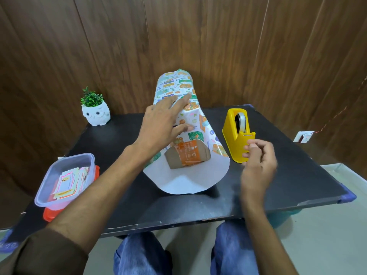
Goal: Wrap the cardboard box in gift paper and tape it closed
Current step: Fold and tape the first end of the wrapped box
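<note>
Cardboard box (pixel 187 156): lies at mid-counter on the white inner face of the gift paper (pixel 179 87); brown, with an orange printed label on the exposed near end. Gift paper: arches over the box like an open tunnel, printed face outward; extends well past the far end of the box; spreads a white flap flat on the black counter (pixel 294 175) in front of the box. Left grip (pixel 159 125): reaches in from the lower left, palm down, fingers straight and spread; presses the paper onto the top of the box. Right grip (pixel 258 157): hovers just in front of the yellow tape dispenser (pixel 235 135), apart from the paper; fingers curled, thumb and forefinger tips drawn together close to the cutter end; too blurred to tell whether tape sits between them. Tape dispenser: stands just right of the wrapped box, cutter end toward the near side; carries a tape roll (pixel 241 121) upright in its slot. White owl planter (pixel 96 115): stands at the far left corner of the counter, holds a small green plant. Clear plastic tub (pixel 65 179): sits at the near left edge, contains printed cards; rests on a red lid or tray (pixel 49 215). Wood-panelled wall (pixel 218 36): rises behind the counter.
</note>
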